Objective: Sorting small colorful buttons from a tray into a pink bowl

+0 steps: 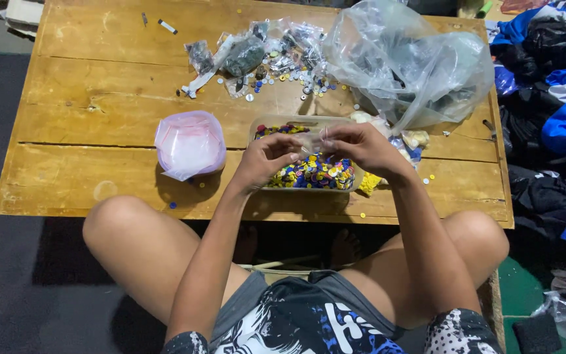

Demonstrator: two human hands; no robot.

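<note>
Both hands, left [266,160] and right [361,147], pinched on a small clear crinkly bag [310,141] over a rectangular plastic tub [309,121] of glossy round buttons.

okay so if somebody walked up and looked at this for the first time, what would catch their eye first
Probably the clear tub of bright yellow, blue and red buttons at the table's near edge, with the left hand and right hand pinching a small clear bag above it. Next, the big crumpled plastic bag behind, to the right.
</note>
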